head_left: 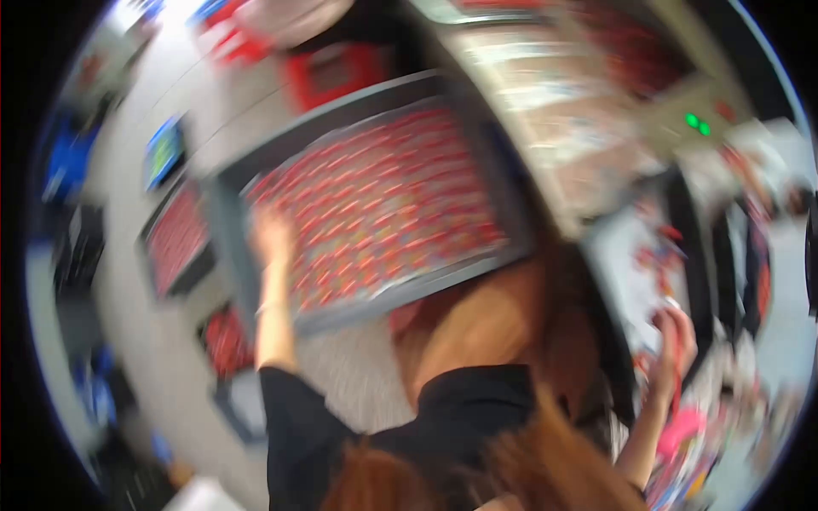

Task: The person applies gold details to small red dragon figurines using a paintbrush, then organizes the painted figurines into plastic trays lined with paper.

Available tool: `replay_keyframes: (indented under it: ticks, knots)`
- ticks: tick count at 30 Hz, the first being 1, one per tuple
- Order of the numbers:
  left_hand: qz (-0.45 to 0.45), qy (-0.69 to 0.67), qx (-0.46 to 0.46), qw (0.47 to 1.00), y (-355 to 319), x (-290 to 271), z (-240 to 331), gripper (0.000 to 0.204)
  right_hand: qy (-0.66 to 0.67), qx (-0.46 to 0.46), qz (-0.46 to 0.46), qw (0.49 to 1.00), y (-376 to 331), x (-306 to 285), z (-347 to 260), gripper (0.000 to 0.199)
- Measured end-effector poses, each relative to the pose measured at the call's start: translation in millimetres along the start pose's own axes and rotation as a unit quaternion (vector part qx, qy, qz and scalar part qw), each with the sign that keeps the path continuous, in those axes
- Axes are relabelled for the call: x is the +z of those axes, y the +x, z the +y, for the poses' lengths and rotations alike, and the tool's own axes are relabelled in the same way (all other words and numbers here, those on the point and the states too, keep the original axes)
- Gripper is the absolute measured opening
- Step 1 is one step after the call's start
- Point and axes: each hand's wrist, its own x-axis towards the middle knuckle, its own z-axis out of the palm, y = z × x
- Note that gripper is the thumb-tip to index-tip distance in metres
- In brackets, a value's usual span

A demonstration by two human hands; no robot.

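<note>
The whole picture is smeared by motion. My left hand [271, 234] reaches forward and lies on the left part of a large grey tray [409, 294] filled with rows of small red pieces. Blur hides whether its fingers grip anything. My right hand [673, 339] is raised at the right beside a white surface [635, 255] strewn with small red bits. Its fingers are curled around a thin red piece [678, 387] that hangs below it. Black sleeves cover both upper arms.
Two smaller dark trays of red pieces [175, 238] [223, 341] sit left of the big tray on a pale surface. A machine panel with green lights [699, 123] stands at the upper right. Pink and red clutter [682, 434] lies at the lower right.
</note>
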Motion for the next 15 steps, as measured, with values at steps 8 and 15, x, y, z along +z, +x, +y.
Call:
replay_keyframes:
  ticks: [8,15]
  knots:
    - [-0.093,0.122,-0.022,0.988,72,47,-23,0.061,0.107,0.035,0.024,0.993,-8,-6,8,0.015]
    - [0.014,0.312,0.019,0.950,79,55,17,0.058,0.066,0.031,0.013,0.997,-11,-8,11,0.015]
